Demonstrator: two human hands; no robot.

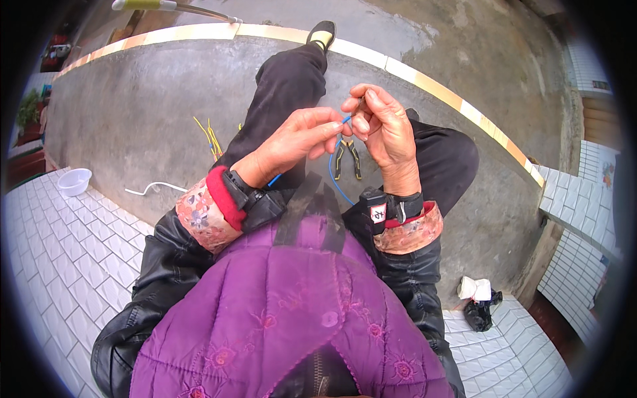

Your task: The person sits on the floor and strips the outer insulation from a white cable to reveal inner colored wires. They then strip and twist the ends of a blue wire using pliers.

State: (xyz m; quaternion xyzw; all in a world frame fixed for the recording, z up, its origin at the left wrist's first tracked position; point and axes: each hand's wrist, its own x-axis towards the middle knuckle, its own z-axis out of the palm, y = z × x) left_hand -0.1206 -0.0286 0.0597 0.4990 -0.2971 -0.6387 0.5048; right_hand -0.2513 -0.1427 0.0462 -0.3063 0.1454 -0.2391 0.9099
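My left hand (313,132) pinches the end of a blue insulated wire (332,171) between thumb and fingers. The wire hangs from there in a curve down toward my lap, and another blue piece shows below my left wrist. Close beside it, my right hand (380,119) is raised with thumb and index finger together near the wire's tip; something small and dark shows at its fingertips, too small to name. Below both hands, pliers (348,159) with black and yellow handles lie on the concrete, their handles apart.
Yellow wires (213,139) lie left of my leg, with a white cable (154,185) nearer me. A white plastic bowl (74,182) sits on the tiles at left. White and black bags (477,308) lie at lower right. A tiled kerb (388,62) curves beyond my feet.
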